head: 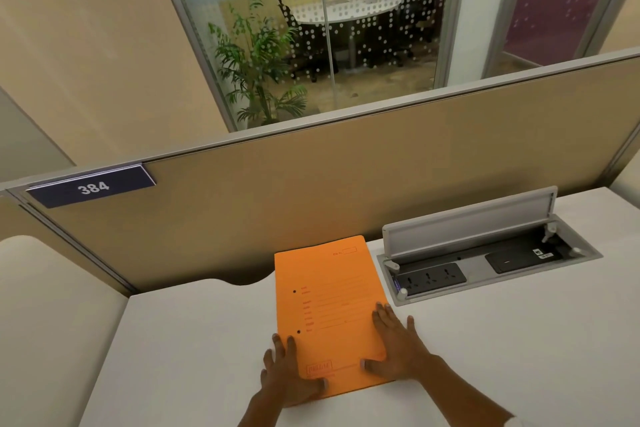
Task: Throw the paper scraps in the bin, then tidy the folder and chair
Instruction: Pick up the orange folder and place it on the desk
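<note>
Folder [332,308] closed (long axis away from person) | left hand [289,371], right hand [394,347] flat, flanking near corners, unclamped.

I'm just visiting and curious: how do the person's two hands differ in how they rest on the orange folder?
The left hand sits at the orange folder's near left corner, thumb on the cover and fingers along its left edge. The right hand lies farther up, at the right edge, fingers spread and partly on the desk. Both are flat and open, pressing down rather than gripping.
</note>
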Motion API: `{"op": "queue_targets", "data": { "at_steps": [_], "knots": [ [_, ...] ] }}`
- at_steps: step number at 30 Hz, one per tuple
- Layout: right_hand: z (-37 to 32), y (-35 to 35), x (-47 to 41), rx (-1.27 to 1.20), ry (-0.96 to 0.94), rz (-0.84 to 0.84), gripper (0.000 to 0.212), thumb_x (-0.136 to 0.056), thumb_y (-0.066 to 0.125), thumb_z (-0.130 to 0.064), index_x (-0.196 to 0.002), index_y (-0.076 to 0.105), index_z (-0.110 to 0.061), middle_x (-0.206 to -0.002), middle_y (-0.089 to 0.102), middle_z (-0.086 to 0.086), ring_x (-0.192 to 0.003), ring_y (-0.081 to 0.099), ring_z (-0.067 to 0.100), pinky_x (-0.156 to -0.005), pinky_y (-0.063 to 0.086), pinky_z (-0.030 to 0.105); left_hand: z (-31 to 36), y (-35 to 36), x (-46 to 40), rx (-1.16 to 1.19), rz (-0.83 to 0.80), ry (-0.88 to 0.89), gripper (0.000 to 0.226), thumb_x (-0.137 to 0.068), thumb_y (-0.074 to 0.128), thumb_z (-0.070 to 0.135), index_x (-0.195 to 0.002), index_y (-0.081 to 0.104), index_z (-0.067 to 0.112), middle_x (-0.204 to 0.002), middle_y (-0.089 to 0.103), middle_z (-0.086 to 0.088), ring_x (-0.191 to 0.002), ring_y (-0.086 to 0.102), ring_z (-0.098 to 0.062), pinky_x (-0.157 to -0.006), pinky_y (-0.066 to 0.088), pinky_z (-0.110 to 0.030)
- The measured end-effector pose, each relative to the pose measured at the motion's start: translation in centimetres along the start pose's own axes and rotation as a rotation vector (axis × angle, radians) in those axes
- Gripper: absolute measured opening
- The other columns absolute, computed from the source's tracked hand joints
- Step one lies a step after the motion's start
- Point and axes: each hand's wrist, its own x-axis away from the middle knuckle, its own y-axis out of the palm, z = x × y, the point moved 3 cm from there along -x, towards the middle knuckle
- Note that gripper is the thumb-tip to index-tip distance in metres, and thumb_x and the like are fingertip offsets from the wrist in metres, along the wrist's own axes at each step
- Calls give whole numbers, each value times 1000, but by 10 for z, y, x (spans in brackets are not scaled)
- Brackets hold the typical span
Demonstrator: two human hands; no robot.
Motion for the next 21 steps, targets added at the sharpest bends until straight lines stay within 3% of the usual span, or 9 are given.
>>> {"op": "queue_targets", "data": {
  "at_steps": [11, 17, 19, 21],
  "knots": [
    [18, -12, 56, -32, -10, 70, 120, -79, 48, -82, -158, -9, -12, -168, -15, 6, -154, -14, 25, -121, -7, 57, 32, -4, 50, 107, 166, 176, 130, -76, 66, 73, -155, -11, 4, -166, -8, -18, -154, -5, -37, -124, 13, -50],
    [22, -18, 116, 49, -39, 73, 118, -78, 45, -85, -159, -6, -16, -167, -16, 4, -154, -15, 23, -121, -8, 54, 53, -2, 113, 381, 190, 358, 109, -74, 77, 56, -152, 23, 1, -156, 30, -22, -145, 28, -38, -117, 30, -50],
    [25, -21, 131, 57, -38, 91, 117, -78, 45, -85, -159, -5, -16, -167, -15, 4, -154, -15, 23, -121, -8, 53, 56, -2, 127, 405, 198, 361, 100, -76, 78, 52, -148, 33, 0, -154, 36, -23, -142, 34, -39, -115, 33, -49],
    [30, -23, 154, 68, -38, 104, 117, -78, 45, -85, -159, -4, -16, -168, -15, 3, -154, -14, 23, -121, -7, 53, 60, 3, 147, 391, 222, 347, 98, -79, 76, 54, -151, 31, 4, -157, 32, -21, -144, 32, -38, -116, 32, -48]
  ]
}}
